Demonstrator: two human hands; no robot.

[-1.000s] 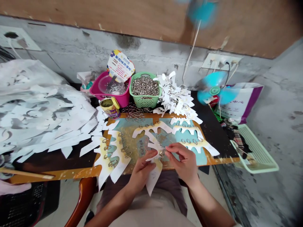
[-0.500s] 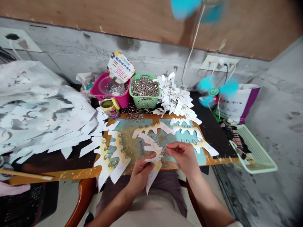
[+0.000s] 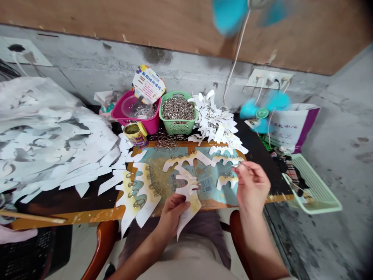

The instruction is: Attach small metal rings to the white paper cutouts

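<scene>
My left hand (image 3: 175,212) pinches a white cut-out paper strip (image 3: 189,202) with a scalloped edge and yellowish patches, its lower end hanging over the table's front edge. To the right, my right hand (image 3: 253,182) is closed at the fingertips on a small shiny metal ring (image 3: 236,166), blurred and partly hidden, apart from the strip. Faint thin streaks run between the strip and the ring. Left of my hands lie paper strips (image 3: 140,194) with oval metal rings along their yellowed edges. Another ringed strip (image 3: 186,158) lies behind the held one.
A green basket (image 3: 178,126) full of metal rings stands beside a pink basket (image 3: 151,126) and an open tin (image 3: 136,136). Loose rings (image 3: 166,144) lie before them. Paper cut-outs (image 3: 72,147) heap up at left; more (image 3: 215,120) pile behind. A blue fan (image 3: 262,112) spins at right.
My right hand has moved right and away from the strip, with the small metal ring at its fingertips. My left hand stays nearly in place, still holding the strip.
</scene>
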